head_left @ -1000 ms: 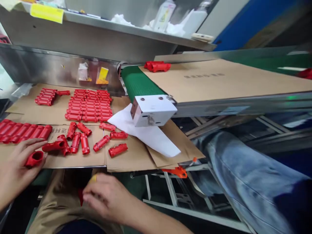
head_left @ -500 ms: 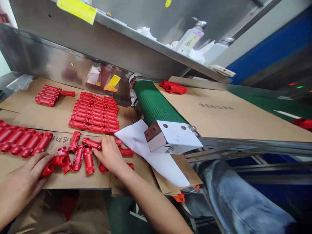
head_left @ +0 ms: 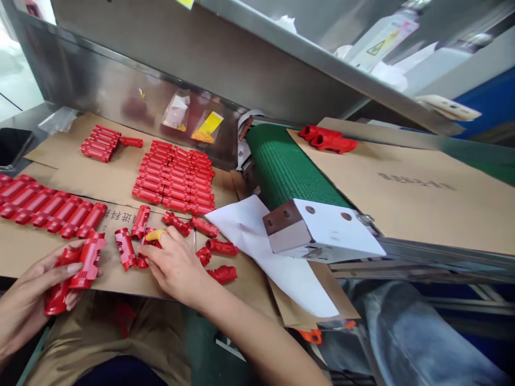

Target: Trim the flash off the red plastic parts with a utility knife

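Note:
My left hand (head_left: 38, 292) is closed around two red plastic tubes (head_left: 89, 260), held side by side just off the cardboard's front edge. One has cut-outs along its side. My right hand (head_left: 177, 262) wears a yellow finger cot (head_left: 156, 236) and has its fingers bent around another red tube, mostly hidden beneath them. Close to those fingers lie a slotted red tube (head_left: 125, 250) and another red tube (head_left: 140, 221). To the right of the hand are several loose red pieces, among them a red tube (head_left: 222, 247) near the white paper.
Rows of red tubes (head_left: 175, 179) lie on the cardboard (head_left: 108, 187), with a line of larger-looking ones (head_left: 52, 209) at left. A green conveyor belt (head_left: 289, 166) with a metal end bracket (head_left: 322, 230) stands right, beside white paper (head_left: 265, 257). A metal shelf (head_left: 322, 64) overhangs.
My left hand has lifted two red tubes from the cardboard and turned them toward me. My right hand has moved left and nearer, onto another tube. The view has swung left.

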The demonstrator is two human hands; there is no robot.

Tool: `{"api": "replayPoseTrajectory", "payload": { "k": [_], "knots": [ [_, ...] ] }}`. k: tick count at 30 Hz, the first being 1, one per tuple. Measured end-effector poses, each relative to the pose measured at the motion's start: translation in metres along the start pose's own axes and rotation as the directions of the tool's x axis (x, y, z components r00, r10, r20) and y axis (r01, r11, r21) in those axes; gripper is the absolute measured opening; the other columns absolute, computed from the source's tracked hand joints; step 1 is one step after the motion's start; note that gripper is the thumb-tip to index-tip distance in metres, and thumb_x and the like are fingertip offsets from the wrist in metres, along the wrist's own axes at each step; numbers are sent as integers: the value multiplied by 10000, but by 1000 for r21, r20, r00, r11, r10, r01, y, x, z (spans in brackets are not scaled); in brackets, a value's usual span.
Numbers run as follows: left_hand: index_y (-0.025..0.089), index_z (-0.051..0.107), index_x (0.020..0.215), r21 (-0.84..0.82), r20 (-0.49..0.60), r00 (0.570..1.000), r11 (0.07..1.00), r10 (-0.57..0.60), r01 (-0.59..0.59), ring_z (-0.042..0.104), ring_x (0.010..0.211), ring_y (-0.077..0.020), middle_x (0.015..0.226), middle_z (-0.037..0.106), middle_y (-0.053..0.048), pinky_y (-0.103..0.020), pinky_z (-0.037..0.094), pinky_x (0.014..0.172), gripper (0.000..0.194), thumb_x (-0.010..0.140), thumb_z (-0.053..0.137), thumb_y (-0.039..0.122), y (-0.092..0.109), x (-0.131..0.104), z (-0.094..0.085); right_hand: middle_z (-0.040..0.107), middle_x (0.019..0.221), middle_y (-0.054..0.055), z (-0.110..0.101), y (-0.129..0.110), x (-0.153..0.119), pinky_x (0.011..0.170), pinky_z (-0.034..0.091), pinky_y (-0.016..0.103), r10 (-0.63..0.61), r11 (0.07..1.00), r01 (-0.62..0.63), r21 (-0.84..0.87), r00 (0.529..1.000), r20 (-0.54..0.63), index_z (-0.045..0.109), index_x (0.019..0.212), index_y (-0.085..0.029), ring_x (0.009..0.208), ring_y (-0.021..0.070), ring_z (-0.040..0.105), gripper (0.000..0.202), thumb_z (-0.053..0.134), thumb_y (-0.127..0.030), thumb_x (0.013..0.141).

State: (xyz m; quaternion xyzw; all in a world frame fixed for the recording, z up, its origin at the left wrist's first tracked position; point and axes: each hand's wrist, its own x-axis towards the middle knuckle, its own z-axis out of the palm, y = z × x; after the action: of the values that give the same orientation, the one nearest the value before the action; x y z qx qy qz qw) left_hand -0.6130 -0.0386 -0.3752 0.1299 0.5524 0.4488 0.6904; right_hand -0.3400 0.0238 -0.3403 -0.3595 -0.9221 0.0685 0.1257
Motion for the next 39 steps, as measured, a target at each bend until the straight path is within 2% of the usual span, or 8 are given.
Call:
{"api": "replayPoseTrajectory", "payload": {
  "k": [3,7,11,18,22,25,35,39],
  "knots": [
    [211,676,1163,28,84,996,999,40,-42,552,565,-126,806,716,-31,-253,542,542,694,568,1018,319,0,-7,3,587,919,115,2,-10,4,860,491,416,19,997,-20,-76,1000,-21,762,1005,-151,944,273,477,228,535,-181,1007],
    [176,684,1083,-27,135,982,991,132,-130,462,490,-75,728,618,7,-194,445,449,473,713,944,313,-5,-11,11,647,1070,136,8,-29,8,963,510,451,45,998,-47,-38,998,-53,693,1214,-127,1034,293,520,317,609,-374,1035],
    [144,686,977,-75,121,986,992,114,-105,503,481,-86,781,678,-37,-216,466,448,425,702,947,334,-10,-10,11,654,1064,160,28,-43,15,931,544,484,192,974,-193,-115,981,-21,681,1236,-96,1027,320,555,597,848,-511,841],
    [126,716,1081,-105,183,981,993,68,-50,595,537,-129,959,767,-137,-239,515,470,485,722,936,367,-15,-9,2,650,1041,147,35,-41,14,990,489,509,368,928,-357,109,922,-120,734,1029,-122,1077,330,525,220,675,-322,959],
    [132,736,1096,-201,220,973,979,72,-27,703,628,-201,1028,772,-146,-266,576,463,442,740,919,321,-18,-9,6,630,873,67,17,-34,11,785,495,363,656,542,-491,682,754,23,690,968,-169,828,218,563,258,637,-419,935],
    [147,708,1119,-226,265,963,974,38,24,788,797,-321,1051,780,-157,-342,657,562,496,706,947,283,-21,-6,7,580,710,16,11,-34,10,590,428,273,670,342,-491,801,725,158,645,894,-174,628,149,507,356,610,-527,922],
    [211,434,1572,-458,333,942,864,-53,210,645,1269,-471,1322,717,-230,-658,542,1051,991,692,848,20,-14,-8,24,611,773,31,18,-62,-6,613,455,257,690,222,-462,859,697,196,648,957,-162,661,141,521,375,664,-525,865],
    [212,469,1561,-452,290,957,878,-22,157,679,1239,-431,1308,731,-199,-638,558,1041,886,757,767,-12,-15,-8,27,632,809,40,30,-63,-14,625,477,270,699,382,-464,799,711,79,665,1008,-176,683,158,563,309,608,-475,954]
  ]
}}
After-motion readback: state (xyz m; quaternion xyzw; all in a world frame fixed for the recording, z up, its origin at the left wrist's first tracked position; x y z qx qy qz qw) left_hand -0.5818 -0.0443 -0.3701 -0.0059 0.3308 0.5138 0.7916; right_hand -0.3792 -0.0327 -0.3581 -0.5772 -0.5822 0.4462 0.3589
